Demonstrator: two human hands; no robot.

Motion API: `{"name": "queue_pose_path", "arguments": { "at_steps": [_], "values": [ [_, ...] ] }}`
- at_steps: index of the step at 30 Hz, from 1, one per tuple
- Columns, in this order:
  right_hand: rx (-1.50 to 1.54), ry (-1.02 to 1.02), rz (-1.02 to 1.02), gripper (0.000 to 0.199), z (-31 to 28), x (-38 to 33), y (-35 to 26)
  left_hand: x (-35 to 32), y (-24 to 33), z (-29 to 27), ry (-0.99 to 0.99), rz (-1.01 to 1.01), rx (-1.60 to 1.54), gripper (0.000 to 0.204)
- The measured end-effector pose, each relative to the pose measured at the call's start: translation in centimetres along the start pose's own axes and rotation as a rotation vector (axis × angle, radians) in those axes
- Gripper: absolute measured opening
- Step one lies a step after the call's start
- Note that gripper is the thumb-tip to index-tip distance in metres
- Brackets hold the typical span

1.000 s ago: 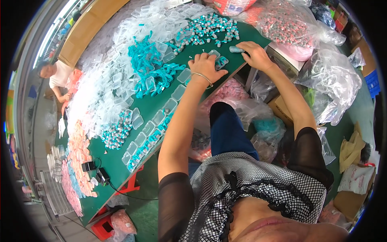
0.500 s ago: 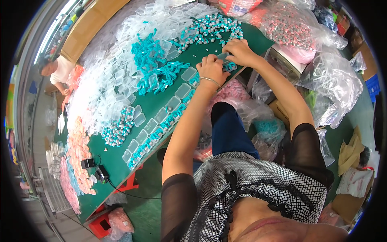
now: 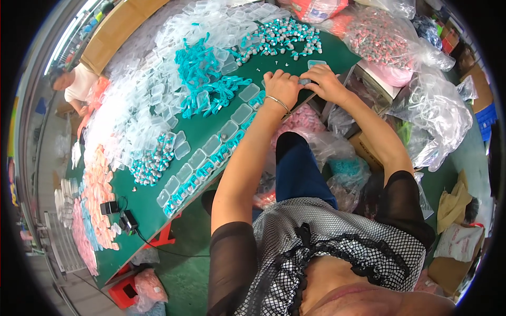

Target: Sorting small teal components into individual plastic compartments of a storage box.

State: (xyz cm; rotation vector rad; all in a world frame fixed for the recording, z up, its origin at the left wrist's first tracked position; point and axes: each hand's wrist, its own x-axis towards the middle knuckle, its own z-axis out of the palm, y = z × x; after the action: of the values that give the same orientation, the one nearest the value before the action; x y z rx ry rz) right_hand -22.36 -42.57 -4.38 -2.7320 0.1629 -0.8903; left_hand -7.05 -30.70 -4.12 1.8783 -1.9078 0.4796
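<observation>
My left hand (image 3: 282,88) and my right hand (image 3: 325,84) meet at the table's front edge, fingers closed on a small clear plastic case (image 3: 304,81); the fingers hide most of it. Just beyond my right hand lies another small case (image 3: 316,63) with teal showing in it. Left of my hands, a row of open clear cases (image 3: 228,130) runs along the edge, lids laid back, with teal pieces (image 3: 220,155) inside. Behind the row are a tangled pile of teal cords (image 3: 196,66) and a heap of small grey-and-teal plugs (image 3: 287,36).
A large heap of empty clear cases (image 3: 139,100) covers the far left of the green table (image 3: 139,221). More plugs (image 3: 153,160), peach pieces (image 3: 97,184) and a black adapter (image 3: 127,222) lie left. Plastic bags (image 3: 379,39) crowd the right. A co-worker (image 3: 76,87) is at far left.
My hands have moved slightly nearer and to the right, onto a case at the edge. A case now lies beyond my right hand. The view has shifted a little.
</observation>
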Motion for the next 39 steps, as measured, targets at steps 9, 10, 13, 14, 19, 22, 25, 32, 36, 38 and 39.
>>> {"name": "queue_pose_path", "arguments": {
  "at_steps": [9, 10, 13, 14, 19, 22, 25, 32, 36, 38, 39],
  "values": [
    [-0.215, 0.065, -0.040, 0.026, -0.8, 1.4, -0.8, -2.1, -0.8, -2.4, 0.160, -0.292, -0.085, 0.046],
    [-0.252, 0.071, -0.029, 0.027, -0.8, 1.4, -0.6, -2.3, -0.9, -3.2, 0.159, -0.292, -0.083, 0.046],
    [-0.274, 0.033, -0.006, 0.031, -1.0, 1.6, -0.3, -2.7, -1.0, -4.8, -0.174, -0.383, 0.022, 0.055],
    [-0.290, 0.021, 0.006, 0.032, -1.1, 2.0, -0.3, -2.8, -1.0, -4.7, -0.221, -0.383, 0.044, 0.053],
    [-0.242, -0.028, -0.024, 0.026, 2.3, 5.2, -2.2, -3.7, -1.6, -3.2, -0.216, -0.335, 0.044, 0.049],
    [-0.290, -0.150, 0.001, 0.025, 4.0, 5.9, -1.9, -3.6, -1.3, -3.0, -0.200, -0.298, 0.052, 0.050],
    [-0.204, -0.217, 0.088, 0.021, 3.3, 6.7, -2.0, -3.7, -1.0, -3.1, -0.146, -0.332, -0.047, 0.060],
    [0.150, -0.148, -0.045, 0.017, 1.1, 6.2, -1.6, -3.8, -1.2, -3.1, 0.070, -0.329, -0.050, 0.067],
    [0.150, -0.141, -0.051, 0.021, 0.4, 4.3, -3.1, -3.7, -1.5, -3.5, -0.046, -0.237, -0.018, 0.056],
    [0.121, -0.105, -0.052, 0.024, 0.7, 3.3, -3.6, -3.6, -1.4, -3.6, -0.038, -0.234, -0.017, 0.053],
    [0.029, -0.004, -0.019, 0.026, 0.9, 2.8, -3.8, -3.6, -1.4, -3.7, -0.031, -0.231, -0.013, 0.049]
  ]
}}
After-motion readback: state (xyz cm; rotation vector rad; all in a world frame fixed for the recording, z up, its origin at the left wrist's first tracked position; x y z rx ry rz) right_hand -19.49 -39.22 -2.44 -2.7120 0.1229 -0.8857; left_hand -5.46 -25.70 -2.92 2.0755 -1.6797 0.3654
